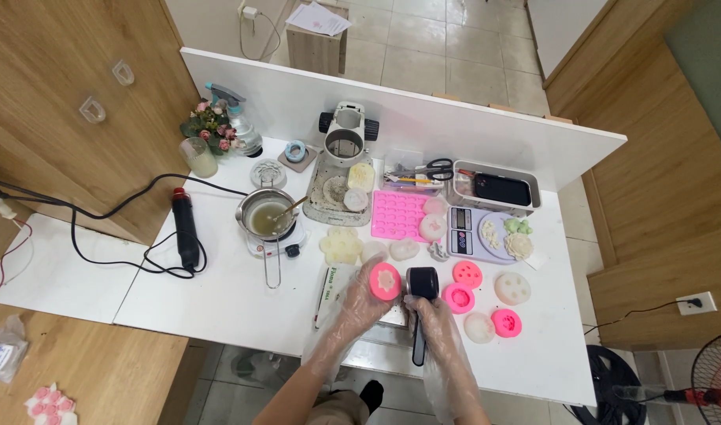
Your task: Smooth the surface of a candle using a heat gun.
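Head view, looking down on a white table (219, 291). Both hands wear clear plastic gloves. Left hand (359, 308) grasps a round pink silicone mould (386, 281), fingers wrapped under and around it, held up just above the table edge, open face toward the camera with a pale flower shape inside. Right hand (428, 316) is clenched on the handle of a black ladle (420, 293); its cup sits just beside the mould's right side, close enough that contact cannot be told. Right of the ladle lie more round moulds: pink one (467, 274), pink one (458, 298), pink one (506, 323), plus two whitish ones (512, 288) and (478, 327). Behind the hands: a pale flower-shaped wax piece (342, 245), a pink grid tray mould (400, 215), a digital scale (472, 233) with pale flower pieces on its plate, a grey tub (494, 189) holding a dark phone-like object, scissors (438, 168). Left of centre, a small metal pot (268, 212) with yellowish liquid stands on a white mini hotplate (278, 242). Further left a black heat gun (186, 228) lies with its cable looped. Far back left, a flower bunch (209, 124) and a spray bottle (238, 118).
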